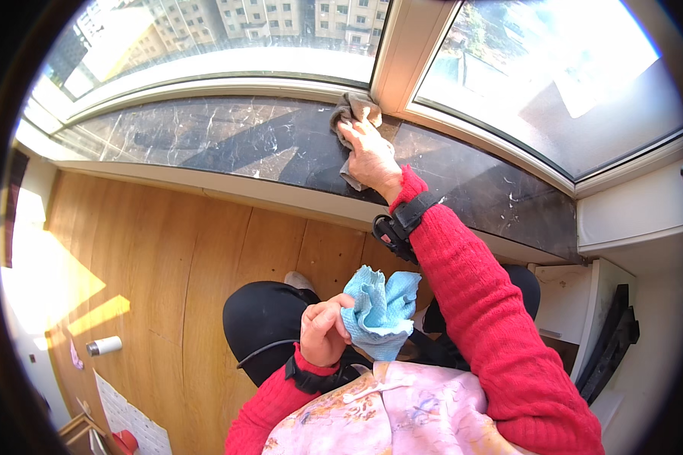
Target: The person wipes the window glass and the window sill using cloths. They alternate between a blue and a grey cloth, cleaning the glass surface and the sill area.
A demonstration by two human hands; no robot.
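My right hand (370, 156) presses a crumpled grey-brown cloth (356, 108) onto the dark marble windowsill (227, 136), against the corner where the window frame post (407, 62) meets the sill. The fingers lie on top of the cloth, and part of it sticks out below the palm. Down by my lap, my left hand (323, 330) pinches a bunched light-blue textured cloth (378, 313), which hangs clear of the sill. White streaks and specks mark the marble on both sides of the right hand.
Window panes rise behind the sill. Below it is a wooden floor (148, 244) with a white bottle (104, 346) lying on it and a printed sheet (131, 418) at lower left. A white cabinet (563, 290) with black parts (609, 347) stands at right, near my right arm.
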